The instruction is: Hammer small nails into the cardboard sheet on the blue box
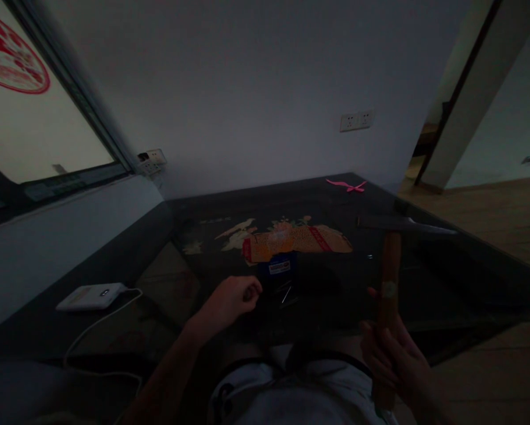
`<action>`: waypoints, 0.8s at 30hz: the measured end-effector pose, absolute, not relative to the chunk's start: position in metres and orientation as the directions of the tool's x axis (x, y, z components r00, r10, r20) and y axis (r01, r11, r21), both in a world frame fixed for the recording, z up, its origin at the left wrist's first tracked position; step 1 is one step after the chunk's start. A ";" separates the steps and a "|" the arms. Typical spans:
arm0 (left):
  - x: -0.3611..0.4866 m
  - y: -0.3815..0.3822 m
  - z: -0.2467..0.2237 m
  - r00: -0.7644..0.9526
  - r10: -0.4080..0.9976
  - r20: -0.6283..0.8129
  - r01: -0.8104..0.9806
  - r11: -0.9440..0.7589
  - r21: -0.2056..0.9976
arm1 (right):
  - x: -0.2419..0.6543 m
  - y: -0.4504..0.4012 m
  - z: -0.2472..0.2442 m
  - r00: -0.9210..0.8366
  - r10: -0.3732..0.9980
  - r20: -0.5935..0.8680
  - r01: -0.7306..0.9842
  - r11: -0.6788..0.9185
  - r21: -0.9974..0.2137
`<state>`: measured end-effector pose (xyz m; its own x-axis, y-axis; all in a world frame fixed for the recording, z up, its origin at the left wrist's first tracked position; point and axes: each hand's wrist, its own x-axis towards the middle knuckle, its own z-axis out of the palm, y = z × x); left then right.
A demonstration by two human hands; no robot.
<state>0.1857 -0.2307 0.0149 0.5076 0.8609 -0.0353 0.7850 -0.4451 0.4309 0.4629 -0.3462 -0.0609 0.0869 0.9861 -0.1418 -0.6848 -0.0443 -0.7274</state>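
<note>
Hammer, dark head, brown handle, fills right hand; left hand curls, contents unclear.

Left hand curled (right hand likewise)

A home: red window ornament

Left hand and right hand: two hands were in view.
Hammer: there was one.
Blue box: there was one.
Nails: in the dim light, there seemed to be at least two.
White device: there was one.
Pink ribbon: there was one.
Right-side wall sockets: there were two.
</note>
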 end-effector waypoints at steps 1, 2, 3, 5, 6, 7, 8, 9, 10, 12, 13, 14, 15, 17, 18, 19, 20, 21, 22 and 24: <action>0.183 -0.228 0.023 0.545 0.838 0.015 0.717 -0.476 0.509 | 0.463 -0.346 -0.060 0.081 0.984 -0.156 -0.670 -0.063 -0.740; 0.181 -0.223 0.030 0.564 0.822 0.080 0.658 -0.506 0.557 | 0.463 -0.346 -0.060 0.073 0.983 -0.168 -0.651 -0.080 -0.755; 0.181 -0.217 0.037 0.562 0.812 0.159 0.610 -0.537 0.583 | 0.463 -0.345 -0.059 0.064 0.983 -0.173 -0.628 -0.095 -0.772; 0.184 -0.197 0.047 0.471 0.807 0.355 0.526 -0.580 0.622 | 0.463 -0.344 -0.059 0.053 0.984 -0.169 -0.566 -0.110 -0.817; 0.187 -0.185 0.048 0.395 0.811 0.433 0.488 -0.584 0.649 | 0.462 -0.343 -0.059 0.053 0.985 -0.164 -0.534 -0.111 -0.838; 0.191 -0.171 0.047 0.305 0.808 0.504 0.452 -0.589 0.670 | 0.461 -0.342 -0.060 0.052 0.986 -0.158 -0.505 -0.110 -0.856; 0.195 -0.157 0.044 0.242 0.804 0.544 0.416 -0.592 0.690 | 0.459 -0.341 -0.061 0.053 0.987 -0.150 -0.479 -0.107 -0.871; 0.200 -0.143 0.038 0.181 0.800 0.573 0.381 -0.594 0.709 | 0.457 -0.340 -0.062 0.054 0.988 -0.143 -0.457 -0.103 -0.884; 0.204 -0.130 0.031 0.138 0.798 0.586 0.351 -0.593 0.725 | 0.456 -0.339 -0.063 0.054 0.989 -0.137 -0.438 -0.100 -0.893; 0.209 -0.111 0.015 0.069 0.806 0.588 0.290 -0.580 0.761 | 0.453 -0.339 -0.065 0.040 0.990 -0.133 -0.405 -0.106 -0.908; 0.211 -0.104 0.007 0.047 0.810 0.585 0.262 -0.575 0.775 | 0.451 -0.339 -0.065 0.039 0.990 -0.136 -0.390 -0.111 -0.914; 0.212 -0.100 0.000 0.041 0.812 0.582 0.247 -0.573 0.781 | 0.450 -0.339 -0.064 0.041 0.989 -0.143 -0.381 -0.116 -0.917; 0.212 -0.098 -0.005 0.042 0.814 0.579 0.240 -0.571 0.785 | 0.449 -0.340 -0.062 0.047 0.987 -0.151 -0.377 -0.123 -0.918; 0.211 -0.097 -0.012 0.058 0.815 0.577 0.246 -0.572 0.783 | 0.447 -0.340 -0.057 0.065 0.984 -0.165 -0.380 -0.128 -0.916; 0.210 -0.098 -0.013 0.063 0.813 0.578 0.253 -0.574 0.779 | 0.445 -0.340 -0.054 0.070 0.984 -0.167 -0.379 -0.128 -0.916; 0.209 -0.100 -0.014 0.067 0.811 0.581 0.259 -0.577 0.774 | 0.444 -0.339 -0.050 0.066 0.984 -0.166 -0.376 -0.130 -0.918; 0.209 -0.102 -0.014 0.068 0.807 0.587 0.264 -0.582 0.769 | 0.442 -0.338 -0.046 0.061 0.985 -0.160 -0.372 -0.126 -0.920; 0.209 -0.103 -0.013 0.066 0.802 0.593 0.269 -0.587 0.763 | 0.441 -0.337 -0.042 0.056 0.987 -0.150 -0.369 -0.119 -0.922; 0.209 -0.105 -0.013 0.068 0.799 0.598 0.280 -0.590 0.757 | 0.440 -0.335 -0.038 0.049 0.989 -0.136 -0.368 -0.108 -0.923; 0.210 -0.107 -0.012 0.088 0.796 0.599 0.306 -0.593 0.744 | 0.438 -0.332 -0.031 0.040 0.993 -0.114 -0.365 -0.092 -0.927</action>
<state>0.2101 -0.1075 -0.0124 0.0879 0.7962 0.5986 0.3063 -0.5935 0.7443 0.4375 -0.3324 -0.0313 0.0405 0.9926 -0.1142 -0.3645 -0.0917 -0.9267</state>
